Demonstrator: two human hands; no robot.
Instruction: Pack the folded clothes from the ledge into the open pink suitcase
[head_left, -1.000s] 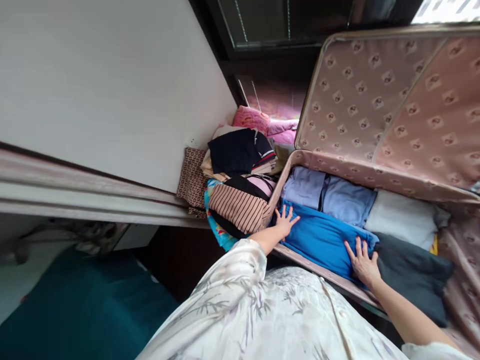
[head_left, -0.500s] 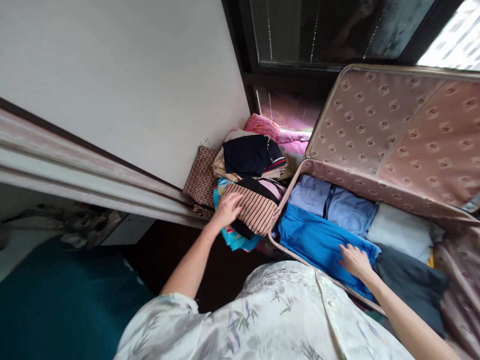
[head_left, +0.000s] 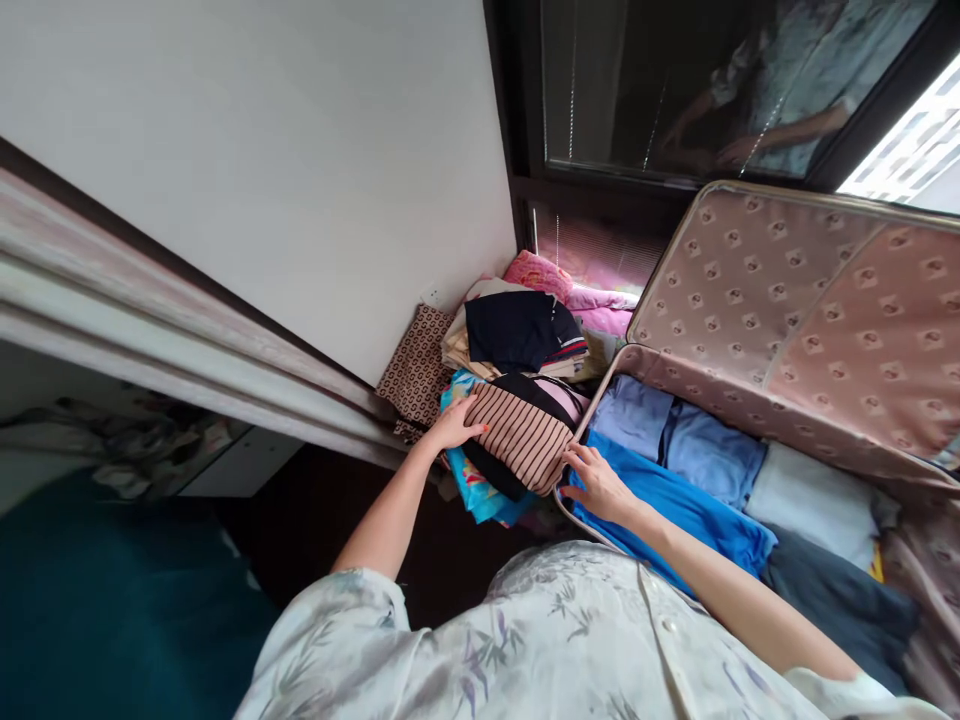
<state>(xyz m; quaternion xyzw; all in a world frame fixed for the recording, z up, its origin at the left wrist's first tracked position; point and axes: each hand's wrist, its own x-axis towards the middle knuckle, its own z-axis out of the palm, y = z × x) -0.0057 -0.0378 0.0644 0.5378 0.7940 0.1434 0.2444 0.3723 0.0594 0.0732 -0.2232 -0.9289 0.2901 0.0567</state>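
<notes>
My left hand (head_left: 455, 428) lies flat, fingers spread, on the far-left edge of the striped folded garment (head_left: 521, 432). It presses there rather than grips. My right hand (head_left: 596, 480) has left the middle of the blue folded garment (head_left: 675, 505) since a moment ago. It now sits at the near-left corner of the suitcase (head_left: 795, 310), fingers loosely curled against the striped garment's right edge. I cannot tell whether it has actually pinched the cloth.

A second ago both hands were pressed on the blue garment inside the suitcase. Now both bracket the striped one, so I judge the blue piece settled and the striped piece next in hand.

The striped garment sits just left of the suitcase, outside its rim, atop a turquoise printed cloth (head_left: 472, 485). Behind it, also left of the suitcase, is a stack topped by a dark navy garment (head_left: 514, 330). Inside the suitcase, beyond the blue garment, lie pale blue folded pieces (head_left: 675, 435), then a white one (head_left: 810, 500).
</notes>
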